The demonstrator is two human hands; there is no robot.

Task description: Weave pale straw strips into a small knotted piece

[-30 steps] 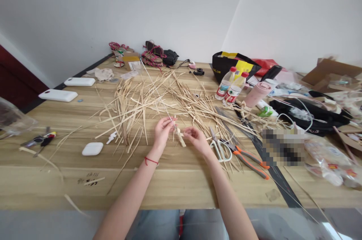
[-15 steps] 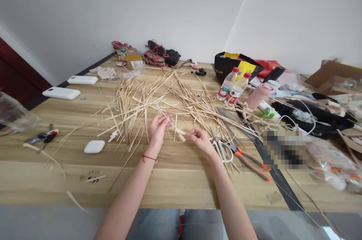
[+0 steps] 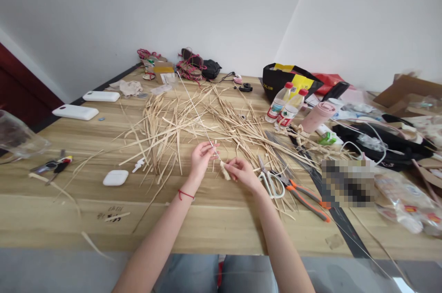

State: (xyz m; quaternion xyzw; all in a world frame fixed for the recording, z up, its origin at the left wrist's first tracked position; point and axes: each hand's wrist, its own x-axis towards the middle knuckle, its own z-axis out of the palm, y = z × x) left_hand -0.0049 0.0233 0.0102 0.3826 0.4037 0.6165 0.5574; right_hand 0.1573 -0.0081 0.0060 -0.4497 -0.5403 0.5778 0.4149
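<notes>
My left hand (image 3: 201, 160) pinches a long thin wire (image 3: 196, 108) that slants up and away to the far left over the straw. My right hand (image 3: 243, 172) pinches a small pale straw bundle (image 3: 225, 171) on the near end of that wire. Both hands hover just above the wooden table (image 3: 214, 219), close together, at the near edge of a wide scatter of dry straw strips (image 3: 179, 122). A red string circles my left wrist.
White scissors (image 3: 269, 181) and orange-handled pliers (image 3: 307, 196) lie just right of my right hand. A white earbud case (image 3: 115, 177) lies to the left. Two bottles (image 3: 285, 108), a pink cup (image 3: 316, 117), a black bag (image 3: 279, 79) and clutter fill the right side.
The wire has swung from low and short-looking to pointing up and far away again. My hands have drawn closer together, and the straw bundle has turned more upright.
</notes>
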